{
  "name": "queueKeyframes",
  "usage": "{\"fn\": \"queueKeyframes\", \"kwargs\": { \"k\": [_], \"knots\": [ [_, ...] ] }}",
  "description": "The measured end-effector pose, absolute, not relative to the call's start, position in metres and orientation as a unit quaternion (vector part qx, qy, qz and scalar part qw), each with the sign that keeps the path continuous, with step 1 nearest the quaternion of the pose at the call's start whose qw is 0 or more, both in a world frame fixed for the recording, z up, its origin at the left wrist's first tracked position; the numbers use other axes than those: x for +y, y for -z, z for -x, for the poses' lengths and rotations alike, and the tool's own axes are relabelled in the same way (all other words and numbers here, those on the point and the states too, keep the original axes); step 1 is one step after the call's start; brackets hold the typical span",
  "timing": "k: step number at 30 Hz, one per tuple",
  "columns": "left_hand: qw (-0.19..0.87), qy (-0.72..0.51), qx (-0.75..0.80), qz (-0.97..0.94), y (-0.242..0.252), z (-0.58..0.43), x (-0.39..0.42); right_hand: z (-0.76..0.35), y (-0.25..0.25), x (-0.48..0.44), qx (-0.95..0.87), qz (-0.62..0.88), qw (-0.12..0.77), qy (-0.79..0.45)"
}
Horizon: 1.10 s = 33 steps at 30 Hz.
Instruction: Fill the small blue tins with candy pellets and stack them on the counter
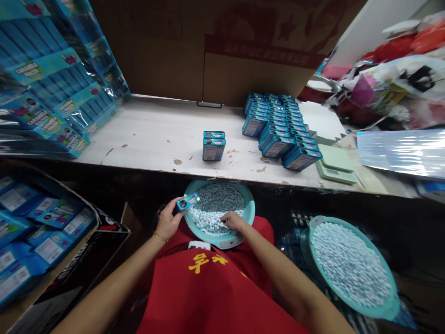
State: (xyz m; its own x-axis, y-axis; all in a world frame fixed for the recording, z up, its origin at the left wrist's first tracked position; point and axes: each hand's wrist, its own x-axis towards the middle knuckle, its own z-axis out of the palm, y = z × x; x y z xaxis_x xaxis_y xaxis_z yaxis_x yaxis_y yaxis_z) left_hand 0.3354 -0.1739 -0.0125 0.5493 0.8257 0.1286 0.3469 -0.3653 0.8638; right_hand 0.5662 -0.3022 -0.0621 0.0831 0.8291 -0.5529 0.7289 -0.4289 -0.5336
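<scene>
A small blue printed box point(188, 201) is in my left hand point(169, 220), its top end facing up and level with the rim of a turquoise basin point(251, 208) in my lap. White and grey-looking round pellets point(208, 221), like small candies, fill much of that basin. Over the pale pellets, my right hand point(233, 221) has its fingers curled together and touching them; what lies between the fingertips is hidden. On the table straight ahead, two blue boxes point(213, 147) stand upright, one behind the other.
Rows of blue boxes point(278, 127) stand on the white table point(149, 134), beside a pale green scale point(335, 164). A second basin point(394, 297) of pellets is at lower right. Wrapped display packs point(52, 83) stack at left, above an open carton point(93, 241) of blue packs.
</scene>
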Motion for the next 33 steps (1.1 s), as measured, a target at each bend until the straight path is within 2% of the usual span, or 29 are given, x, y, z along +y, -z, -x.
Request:
{"fn": "queueKeyframes", "kwargs": {
  "k": [6,10,13,19,22,33],
  "knots": [
    [0.410,-0.271,0.367,-0.789,0.020,-0.345,-0.172,-0.592,0.005,-0.312,-0.520,0.690,0.197,-0.463],
    [0.388,-0.248,0.345,-0.818,0.023,-0.359,-0.175,-0.596,-0.047,-0.304,-0.521,0.679,0.223,-0.467],
    [0.371,-0.235,0.323,-0.838,0.022,-0.368,-0.179,-0.590,-0.074,-0.291,-0.545,0.688,0.181,-0.443],
    [0.344,-0.222,0.300,-0.862,0.022,-0.372,-0.184,-0.562,-0.107,-0.259,-0.632,0.717,-0.008,-0.295],
    [0.342,-0.223,0.304,-0.861,0.024,-0.370,-0.183,-0.553,-0.116,-0.249,-0.648,0.719,-0.075,-0.241],
    [0.360,-0.219,0.259,-0.869,0.024,-0.375,-0.187,-0.548,-0.111,-0.261,-0.633,0.733,-0.082,-0.236]
  ]
}}
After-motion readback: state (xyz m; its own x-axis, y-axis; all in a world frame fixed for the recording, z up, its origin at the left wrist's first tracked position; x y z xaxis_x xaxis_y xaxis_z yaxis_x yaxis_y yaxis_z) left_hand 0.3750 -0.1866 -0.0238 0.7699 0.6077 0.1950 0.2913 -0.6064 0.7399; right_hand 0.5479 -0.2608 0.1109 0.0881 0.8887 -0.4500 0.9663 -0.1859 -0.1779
